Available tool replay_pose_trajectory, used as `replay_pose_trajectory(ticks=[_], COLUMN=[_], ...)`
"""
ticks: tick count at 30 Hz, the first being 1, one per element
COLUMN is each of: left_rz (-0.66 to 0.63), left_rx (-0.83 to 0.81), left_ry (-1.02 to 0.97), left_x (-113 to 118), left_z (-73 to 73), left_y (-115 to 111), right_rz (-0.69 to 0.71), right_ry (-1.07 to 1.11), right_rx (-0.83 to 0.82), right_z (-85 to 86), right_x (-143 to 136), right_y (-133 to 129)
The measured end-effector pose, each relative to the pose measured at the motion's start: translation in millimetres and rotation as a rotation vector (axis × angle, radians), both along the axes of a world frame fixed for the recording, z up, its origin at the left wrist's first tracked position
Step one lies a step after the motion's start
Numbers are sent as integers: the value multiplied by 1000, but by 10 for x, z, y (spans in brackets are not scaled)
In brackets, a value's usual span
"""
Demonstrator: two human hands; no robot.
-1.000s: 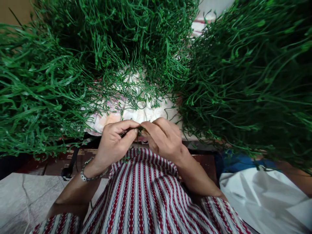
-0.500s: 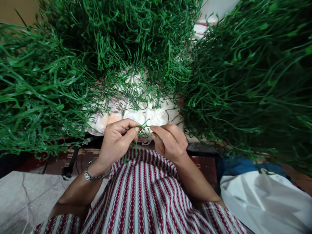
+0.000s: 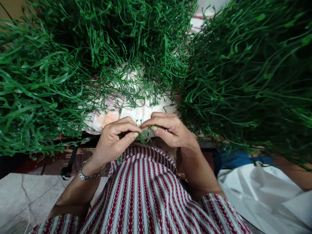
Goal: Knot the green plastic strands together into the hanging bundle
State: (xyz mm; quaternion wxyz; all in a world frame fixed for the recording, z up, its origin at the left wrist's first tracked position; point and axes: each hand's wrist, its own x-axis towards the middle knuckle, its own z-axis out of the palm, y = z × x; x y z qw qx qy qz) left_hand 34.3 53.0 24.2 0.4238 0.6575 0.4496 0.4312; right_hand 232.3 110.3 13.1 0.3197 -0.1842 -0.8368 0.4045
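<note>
Pale, patterned sheet (image 3: pixel 131 112) lies in front of me, with heaps of green stalks (image 3: pixel 239 74) along its left, far and right sides, and my striped clothes (image 3: pixel 141 188) on its near side. At the sheet's near edge, my left hand (image 3: pixel 117 138) pinches a few thin stems (image 3: pixel 141 137) between thumb and forefinger. Just beside it, my right hand (image 3: pixel 170 130) stretches its forefinger toward them, though I cannot tell whether it grips any.

Left hand (image 3: pixel 116 139) and right hand (image 3: pixel 169 129) pinch close together, the 2 forearms (image 3: pixel 203 169) slanting inward.
</note>
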Motion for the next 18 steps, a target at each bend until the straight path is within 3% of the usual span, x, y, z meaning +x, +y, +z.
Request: replay_pose_trajectory(ticks=[7, 13, 18], left_rz=[255, 259, 254], left_rx=[-116, -125, -203], left_ry=[-9, -66, -52], left_x=[130, 195, 154], left_z=[-44, -36, -44], left_y=[-52, -55, -45], right_rz=[-183, -328, -282], right_ry=[231, 180, 138], right_rx=[-278, -180, -124], right_z=[-315, -311, -305], right_x=[-236, -310, -247], right_y=[-248, -342, -309])
